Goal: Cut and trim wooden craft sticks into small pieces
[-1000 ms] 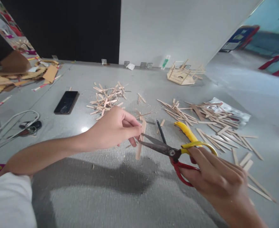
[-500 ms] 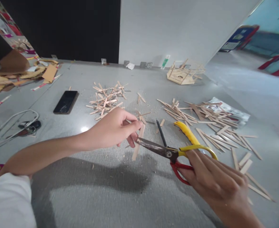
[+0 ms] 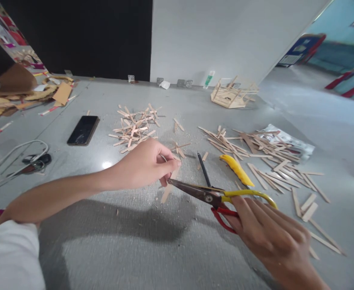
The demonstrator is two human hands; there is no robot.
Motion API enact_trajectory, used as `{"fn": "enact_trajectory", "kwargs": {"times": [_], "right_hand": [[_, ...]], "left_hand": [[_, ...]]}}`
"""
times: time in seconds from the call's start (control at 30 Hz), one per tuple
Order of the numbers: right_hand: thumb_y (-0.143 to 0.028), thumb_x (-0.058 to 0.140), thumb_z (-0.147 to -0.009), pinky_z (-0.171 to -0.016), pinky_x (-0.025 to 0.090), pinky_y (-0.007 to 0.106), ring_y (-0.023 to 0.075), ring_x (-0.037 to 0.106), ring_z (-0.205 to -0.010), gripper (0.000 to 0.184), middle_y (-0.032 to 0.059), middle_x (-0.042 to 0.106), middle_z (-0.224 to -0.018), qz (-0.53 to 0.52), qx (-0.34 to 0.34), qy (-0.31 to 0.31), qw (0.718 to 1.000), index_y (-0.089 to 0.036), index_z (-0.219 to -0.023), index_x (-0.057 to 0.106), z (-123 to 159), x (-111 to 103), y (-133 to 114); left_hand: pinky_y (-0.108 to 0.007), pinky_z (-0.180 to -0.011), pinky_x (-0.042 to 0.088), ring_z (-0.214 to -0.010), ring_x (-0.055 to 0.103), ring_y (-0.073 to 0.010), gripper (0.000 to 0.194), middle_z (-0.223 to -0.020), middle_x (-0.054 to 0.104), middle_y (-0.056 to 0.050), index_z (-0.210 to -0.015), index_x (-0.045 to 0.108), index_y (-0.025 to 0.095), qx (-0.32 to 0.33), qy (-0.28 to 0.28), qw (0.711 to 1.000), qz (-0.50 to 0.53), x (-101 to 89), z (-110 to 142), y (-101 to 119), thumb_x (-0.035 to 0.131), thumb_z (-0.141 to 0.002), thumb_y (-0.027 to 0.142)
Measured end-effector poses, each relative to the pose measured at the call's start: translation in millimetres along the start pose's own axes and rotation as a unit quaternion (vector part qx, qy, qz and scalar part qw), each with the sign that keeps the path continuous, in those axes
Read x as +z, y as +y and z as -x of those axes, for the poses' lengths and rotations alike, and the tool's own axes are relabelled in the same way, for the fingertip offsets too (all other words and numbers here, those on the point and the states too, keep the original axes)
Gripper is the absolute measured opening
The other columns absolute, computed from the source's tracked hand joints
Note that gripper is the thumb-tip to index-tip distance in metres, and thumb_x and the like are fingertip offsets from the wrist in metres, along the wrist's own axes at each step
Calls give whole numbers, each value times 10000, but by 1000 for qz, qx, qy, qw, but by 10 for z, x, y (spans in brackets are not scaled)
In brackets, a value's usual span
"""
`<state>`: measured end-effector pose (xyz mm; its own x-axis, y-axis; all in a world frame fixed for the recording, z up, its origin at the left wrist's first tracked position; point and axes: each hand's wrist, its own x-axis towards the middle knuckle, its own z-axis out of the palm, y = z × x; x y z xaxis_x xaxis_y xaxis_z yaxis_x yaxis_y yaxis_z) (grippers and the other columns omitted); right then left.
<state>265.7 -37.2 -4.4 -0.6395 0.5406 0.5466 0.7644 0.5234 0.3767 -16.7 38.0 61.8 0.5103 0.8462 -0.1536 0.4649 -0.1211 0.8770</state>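
Observation:
My left hand (image 3: 147,164) pinches a flat wooden stick (image 3: 166,195) between thumb and fingers, its lower end pointing down toward me. My right hand (image 3: 273,229) grips scissors (image 3: 208,197) with one yellow and one red handle. Their dark blades reach left to the stick, just below my left fingertips, where the tips overlap it. Whether the blades have cut through cannot be seen. Beyond the scissors lie a black pen (image 3: 204,168) and a yellow-handled tool (image 3: 236,169), probably a cutter, whose near end is partly hidden.
Short stick pieces (image 3: 136,127) are heaped behind my left hand; longer sticks (image 3: 273,151) spread at right near a plastic bag (image 3: 297,143). A phone (image 3: 83,130), cable (image 3: 46,145) and cardboard scraps (image 3: 20,96) lie left. A small wooden frame (image 3: 233,94) stands at the back.
The scissors and my right hand have shifted slightly left and down. The stick in my left hand has tilted a little, its lower end moving left.

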Motion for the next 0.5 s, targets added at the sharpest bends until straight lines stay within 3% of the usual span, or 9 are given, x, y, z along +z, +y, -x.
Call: {"fn": "enact_trajectory", "kwargs": {"times": [0.2,0.4,0.5], "right_hand": [[-218,388,-1099,-541,337,304,141,539,-484,455,-14,535,-526,36,-1,-12,999,-195,-685,576,-71,83,-38],[-128,388,-1074,-513,316,288,120,500,-450,472,-21,531,-500,-7,9,-4,1000,-201,-645,572,-92,212,-25],[-209,372,-1076,-484,302,277,106,482,-428,460,-16,550,-504,-83,67,-30,994,-206,-675,598,-38,302,1]], "left_hand": [[-209,-463,305,-465,505,-72,296,-665,724,-30,-676,676,157,7,13,998,-55,-22,-84,-73,568,-911,303],[-207,-508,387,-537,579,-98,291,-670,721,-55,-642,682,156,7,-13,1000,-28,-18,-210,-180,579,-890,267],[-211,-534,413,-557,615,-111,298,-642,707,-52,-635,673,159,-2,4,999,-34,-28,-254,-209,580,-900,259]]}}
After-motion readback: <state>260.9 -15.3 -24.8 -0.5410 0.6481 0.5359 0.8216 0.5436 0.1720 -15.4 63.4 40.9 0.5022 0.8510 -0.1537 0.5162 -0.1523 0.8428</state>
